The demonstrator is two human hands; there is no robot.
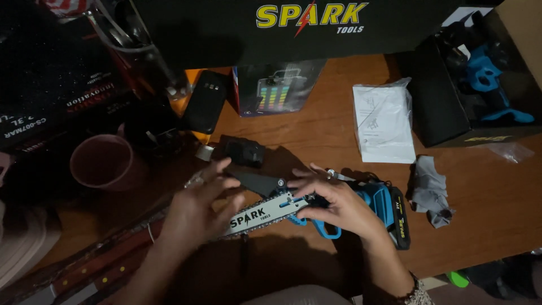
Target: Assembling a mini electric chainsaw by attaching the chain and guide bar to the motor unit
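Observation:
A small blue and black cordless chainsaw (372,206) lies on the wooden table (316,135), its white guide bar (262,214) pointing left. My right hand (339,203) grips the saw body near the bar's base. My left hand (200,209) rests over the bar's tip, fingers spread, and touches a black plastic guard piece (257,182) above the bar. A black battery pack (400,217) sits at the saw's right end.
A pink cup (101,162) stands at left. A black charger (243,151), a black phone (204,101) and a small colourful box (276,87) lie behind. A bagged paper manual (384,121), grey cloth (430,189) and open black box (474,85) are at right.

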